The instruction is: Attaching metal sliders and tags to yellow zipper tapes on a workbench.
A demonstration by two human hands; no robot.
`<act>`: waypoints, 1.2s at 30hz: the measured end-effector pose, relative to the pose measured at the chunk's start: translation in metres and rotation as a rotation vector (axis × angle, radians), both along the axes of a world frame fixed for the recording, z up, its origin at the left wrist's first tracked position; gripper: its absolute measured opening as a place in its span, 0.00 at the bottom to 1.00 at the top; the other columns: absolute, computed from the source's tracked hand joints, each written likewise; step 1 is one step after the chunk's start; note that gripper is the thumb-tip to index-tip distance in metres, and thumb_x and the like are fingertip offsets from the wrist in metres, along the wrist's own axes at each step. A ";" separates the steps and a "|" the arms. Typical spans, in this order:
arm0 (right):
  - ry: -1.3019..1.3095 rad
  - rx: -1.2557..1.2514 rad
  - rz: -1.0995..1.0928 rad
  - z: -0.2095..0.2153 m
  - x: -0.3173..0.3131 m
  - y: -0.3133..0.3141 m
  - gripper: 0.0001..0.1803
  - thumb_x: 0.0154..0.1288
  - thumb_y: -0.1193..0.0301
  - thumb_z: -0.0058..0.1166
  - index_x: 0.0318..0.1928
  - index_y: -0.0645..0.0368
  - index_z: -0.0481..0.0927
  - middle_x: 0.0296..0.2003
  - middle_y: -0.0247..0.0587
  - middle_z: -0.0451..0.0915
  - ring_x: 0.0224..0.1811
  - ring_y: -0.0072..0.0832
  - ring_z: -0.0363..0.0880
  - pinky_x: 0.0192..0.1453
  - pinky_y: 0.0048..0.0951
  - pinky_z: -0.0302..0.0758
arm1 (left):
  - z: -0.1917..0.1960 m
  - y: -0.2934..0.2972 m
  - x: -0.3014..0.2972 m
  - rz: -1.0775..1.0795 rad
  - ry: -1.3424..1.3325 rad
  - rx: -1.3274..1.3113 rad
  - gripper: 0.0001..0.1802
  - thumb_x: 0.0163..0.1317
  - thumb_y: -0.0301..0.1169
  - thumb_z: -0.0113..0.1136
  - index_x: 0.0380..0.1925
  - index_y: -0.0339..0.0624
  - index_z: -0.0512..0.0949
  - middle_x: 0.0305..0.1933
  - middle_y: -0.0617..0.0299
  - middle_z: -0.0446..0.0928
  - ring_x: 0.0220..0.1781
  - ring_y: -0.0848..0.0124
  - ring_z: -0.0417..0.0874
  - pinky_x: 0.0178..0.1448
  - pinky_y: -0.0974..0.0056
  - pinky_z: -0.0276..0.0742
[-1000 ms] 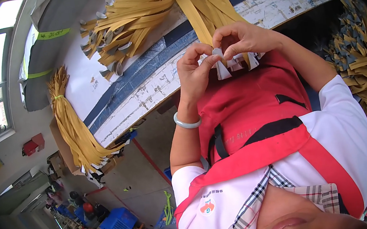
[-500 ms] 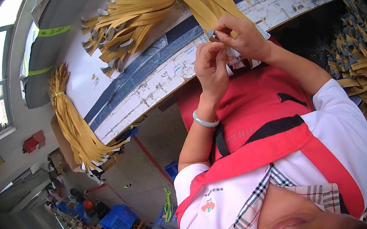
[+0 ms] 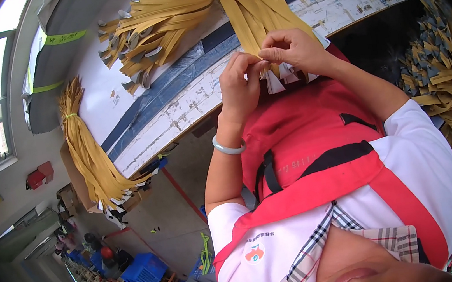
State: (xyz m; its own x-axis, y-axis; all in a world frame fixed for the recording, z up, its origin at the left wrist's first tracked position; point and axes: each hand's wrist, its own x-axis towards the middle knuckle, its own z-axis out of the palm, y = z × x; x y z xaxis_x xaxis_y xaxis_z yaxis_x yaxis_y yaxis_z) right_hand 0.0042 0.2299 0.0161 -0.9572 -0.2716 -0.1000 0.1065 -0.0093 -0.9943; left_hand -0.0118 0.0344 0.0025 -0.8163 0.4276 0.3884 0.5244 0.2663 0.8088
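Note:
Long flat yellow strips [image 3: 249, 17] run over the work table toward me, their white end pieces [image 3: 274, 82] hanging over its front edge. At that edge my left hand [image 3: 239, 86] is closed in a pinch on a yellow strip's end. My right hand [image 3: 300, 54] pinches the same spot, thumb and forefinger meeting the left fingertips. The fingers cover most of what lies between them. Farther left on the table, a pile of yellow strips [image 3: 167, 27] shows grey and whitish tips.
A tied bundle of yellow strips [image 3: 83, 147] drapes over the table's left end. Dark blue tape [image 3: 153, 102] crosses the white, worn tabletop [image 3: 185, 107]. More strips with grey ends [image 3: 443, 75] hang at the right. Blue crates [image 3: 145, 272] stand on the floor.
My left hand has shifted left and my right hand slightly down. The grey tip seen between the fingers is now hidden, and the white end pieces show more below them.

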 end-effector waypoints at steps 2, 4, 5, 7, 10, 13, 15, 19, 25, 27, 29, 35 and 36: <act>0.071 -0.022 -0.034 -0.007 0.000 0.000 0.10 0.71 0.68 0.59 0.38 0.64 0.81 0.29 0.31 0.81 0.32 0.16 0.78 0.38 0.20 0.74 | 0.002 0.007 0.006 0.007 -0.018 0.020 0.06 0.59 0.18 0.64 0.30 0.34 0.75 0.28 0.53 0.75 0.29 0.57 0.78 0.33 0.61 0.73; 0.122 0.023 -0.123 -0.011 -0.006 0.008 0.12 0.70 0.66 0.62 0.37 0.63 0.81 0.29 0.29 0.80 0.29 0.14 0.75 0.36 0.18 0.72 | 0.006 0.005 0.008 0.044 -0.012 0.030 0.06 0.59 0.17 0.63 0.30 0.34 0.74 0.28 0.54 0.74 0.27 0.60 0.79 0.32 0.62 0.73; 0.125 0.024 -0.122 -0.013 -0.006 0.009 0.12 0.70 0.66 0.62 0.37 0.63 0.81 0.29 0.29 0.80 0.29 0.14 0.75 0.36 0.18 0.72 | 0.007 0.002 0.008 0.044 -0.010 0.031 0.06 0.59 0.17 0.63 0.30 0.34 0.74 0.28 0.54 0.74 0.27 0.60 0.79 0.32 0.62 0.73; 0.062 -0.028 -0.103 -0.018 -0.007 0.009 0.08 0.70 0.69 0.60 0.35 0.59 0.80 0.30 0.27 0.77 0.29 0.14 0.73 0.36 0.18 0.72 | 0.006 -0.004 0.007 0.050 -0.171 0.113 0.07 0.60 0.16 0.63 0.29 0.34 0.73 0.28 0.55 0.73 0.26 0.66 0.80 0.31 0.65 0.74; 0.068 -0.009 -0.228 -0.010 -0.010 0.023 0.11 0.72 0.64 0.59 0.36 0.59 0.79 0.28 0.26 0.76 0.28 0.12 0.72 0.34 0.18 0.71 | 0.038 -0.041 -0.022 0.291 -0.204 0.479 0.05 0.71 0.24 0.58 0.36 0.35 0.74 0.30 0.61 0.77 0.29 0.72 0.83 0.33 0.69 0.81; 0.072 0.037 -0.312 -0.011 -0.011 0.054 0.12 0.73 0.63 0.57 0.36 0.60 0.78 0.26 0.26 0.74 0.26 0.12 0.70 0.33 0.18 0.70 | 0.076 -0.118 -0.067 0.662 -0.080 0.897 0.11 0.75 0.27 0.51 0.52 0.34 0.68 0.41 0.56 0.76 0.35 0.66 0.85 0.42 0.60 0.90; 0.020 0.220 -0.170 -0.008 -0.002 0.059 0.12 0.73 0.65 0.57 0.36 0.61 0.78 0.26 0.25 0.74 0.25 0.12 0.70 0.33 0.18 0.69 | 0.074 -0.122 -0.066 0.690 -0.035 0.905 0.09 0.74 0.26 0.52 0.50 0.35 0.71 0.39 0.57 0.77 0.37 0.68 0.84 0.45 0.62 0.88; 0.417 0.740 -0.173 -0.017 0.016 0.067 0.09 0.68 0.70 0.59 0.38 0.65 0.78 0.29 0.36 0.76 0.31 0.23 0.74 0.37 0.27 0.72 | 0.027 -0.077 -0.034 0.257 -0.316 0.427 0.04 0.69 0.23 0.60 0.42 0.36 0.80 0.35 0.60 0.81 0.37 0.73 0.83 0.43 0.69 0.82; 0.226 0.754 -0.216 -0.006 0.024 0.083 0.08 0.66 0.72 0.59 0.36 0.65 0.79 0.31 0.41 0.77 0.32 0.28 0.76 0.38 0.29 0.73 | -0.021 -0.015 0.007 0.100 -0.346 0.198 0.04 0.64 0.20 0.62 0.38 0.34 0.81 0.34 0.62 0.80 0.34 0.77 0.82 0.41 0.70 0.78; 0.220 0.667 -0.136 -0.009 0.034 0.074 0.09 0.65 0.70 0.61 0.37 0.64 0.80 0.31 0.42 0.78 0.32 0.29 0.77 0.38 0.29 0.73 | -0.020 -0.001 0.005 0.039 -0.320 0.197 0.04 0.63 0.19 0.62 0.38 0.34 0.81 0.33 0.59 0.80 0.34 0.73 0.82 0.41 0.69 0.78; 0.189 0.739 -0.085 -0.012 0.042 0.055 0.11 0.65 0.66 0.60 0.37 0.63 0.81 0.32 0.47 0.81 0.34 0.40 0.80 0.40 0.38 0.75 | -0.017 0.008 0.003 -0.077 -0.213 0.028 0.08 0.63 0.17 0.62 0.42 0.34 0.80 0.36 0.61 0.80 0.36 0.76 0.81 0.43 0.72 0.78; 0.194 0.477 -0.079 -0.031 0.040 0.043 0.07 0.61 0.72 0.61 0.34 0.64 0.81 0.32 0.47 0.80 0.35 0.40 0.81 0.40 0.35 0.76 | -0.003 0.043 0.000 -0.229 0.089 -0.268 0.15 0.54 0.20 0.64 0.44 0.38 0.81 0.50 0.52 0.77 0.55 0.52 0.76 0.59 0.54 0.73; 0.167 0.461 -0.063 -0.024 0.039 0.047 0.06 0.61 0.74 0.60 0.35 0.64 0.80 0.31 0.45 0.79 0.34 0.36 0.79 0.40 0.33 0.75 | -0.003 0.045 -0.002 -0.239 0.163 -0.319 0.15 0.53 0.21 0.65 0.43 0.39 0.82 0.50 0.54 0.78 0.55 0.53 0.76 0.58 0.55 0.72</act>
